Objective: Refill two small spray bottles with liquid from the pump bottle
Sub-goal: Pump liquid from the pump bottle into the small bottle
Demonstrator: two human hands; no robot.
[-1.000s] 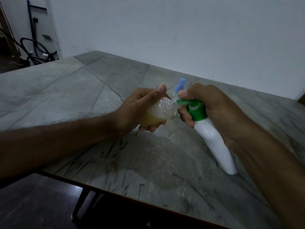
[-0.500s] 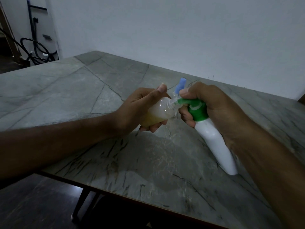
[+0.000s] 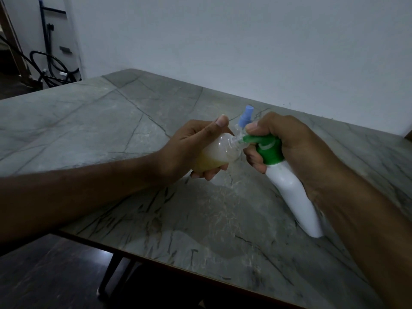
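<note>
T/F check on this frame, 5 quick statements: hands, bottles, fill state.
1. The left hand holds the small clear bottle tilted on its side. True.
2. The pump bottle has a red pump head. False: its pump head is green.
3. The small clear bottle is full to the neck. False: yellowish liquid fills only its lower part.
4. The right hand grips the pump bottle at its head. True.
5. The blue spray cap lies flat at the table's near edge. False: it stands behind the hands.
</note>
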